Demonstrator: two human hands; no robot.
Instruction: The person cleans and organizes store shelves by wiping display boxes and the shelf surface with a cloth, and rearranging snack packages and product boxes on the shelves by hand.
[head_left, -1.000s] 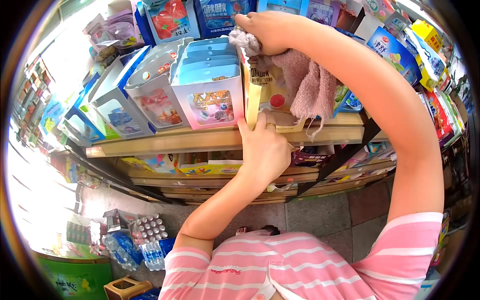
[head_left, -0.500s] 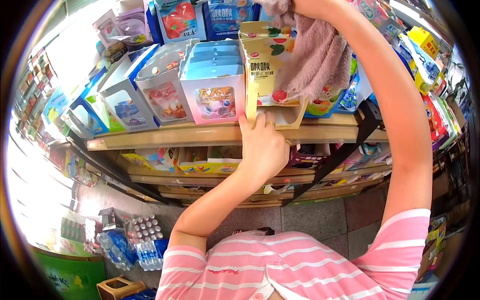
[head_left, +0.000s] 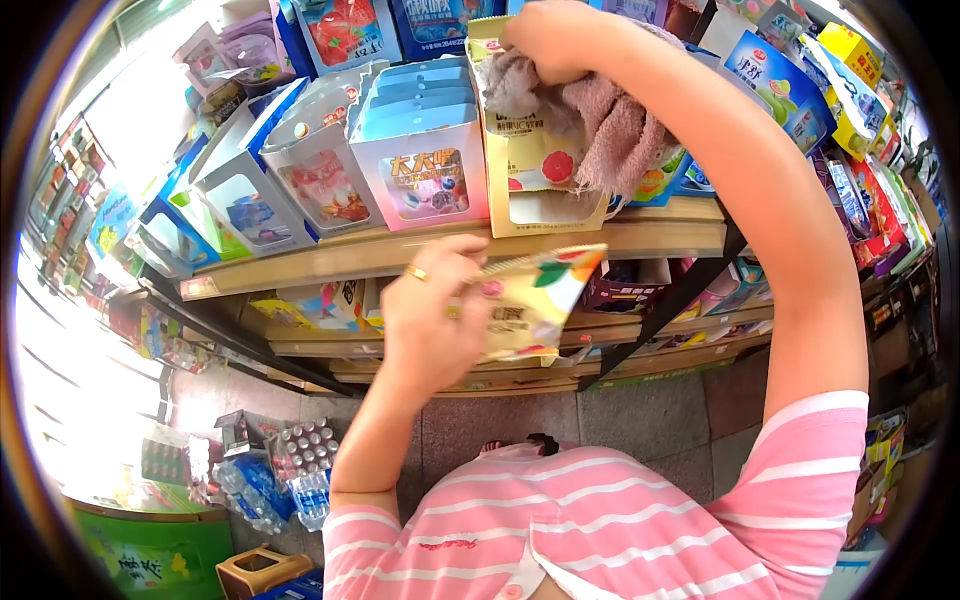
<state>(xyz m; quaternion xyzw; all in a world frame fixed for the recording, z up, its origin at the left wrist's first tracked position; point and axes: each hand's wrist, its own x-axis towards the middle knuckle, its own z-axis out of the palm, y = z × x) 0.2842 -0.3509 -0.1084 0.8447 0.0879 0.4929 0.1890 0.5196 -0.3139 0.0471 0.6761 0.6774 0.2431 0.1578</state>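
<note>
My left hand (head_left: 437,310) is in front of the shelf edge, its fingers round the left end of a yellow candy bag (head_left: 535,305) that hangs tilted in the air. At the upper middle, my right hand (head_left: 560,42) is closed on a pinkish-grey cloth (head_left: 620,135). Part of the cloth lies against the upper part of a yellow display box (head_left: 555,222) on the shelf. Inside that box, yellow bags show behind the cloth. Touching its left side stands a pink and white box (head_left: 430,190) with blue packets.
Grey-white boxes (head_left: 325,190) line the wooden shelf (head_left: 350,255) on the left, and blue boxes (head_left: 775,90) stand at the right. Lower shelves hold more packages. Bottled drinks (head_left: 255,495), a brown stool (head_left: 262,572) and a green bin (head_left: 150,560) are on the floor at lower left.
My left hand has left the box's front edge and moved down and left, now with a yellow bag in it. My right hand and the cloth have shifted left over the box.
</note>
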